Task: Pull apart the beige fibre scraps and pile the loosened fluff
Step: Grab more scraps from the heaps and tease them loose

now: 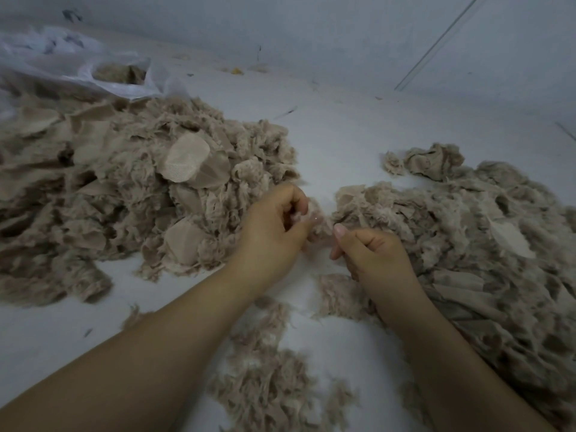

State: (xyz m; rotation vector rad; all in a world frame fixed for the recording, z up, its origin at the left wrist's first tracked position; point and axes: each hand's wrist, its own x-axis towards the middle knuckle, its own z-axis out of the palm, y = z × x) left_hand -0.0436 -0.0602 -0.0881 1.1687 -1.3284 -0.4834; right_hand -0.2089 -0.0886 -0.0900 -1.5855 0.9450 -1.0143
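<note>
My left hand [274, 227] and my right hand [371, 254] meet at the centre of the pale surface, both pinching one small beige fibre scrap [319, 221] between fingers and thumbs. A big heap of beige scraps and fluff [124, 188] fills the left side, with flat woven patches showing in it. A second heap of beige scraps [473, 244] spreads along the right, touching my right hand. Loosened fluff [268, 381] lies scattered between my forearms near the bottom.
A translucent white plastic bag [103, 73] holding more beige material lies at the back left. The pale wall [374, 42] rises behind the surface. A separate crumpled scrap [433, 162] sits at the far edge of the right heap.
</note>
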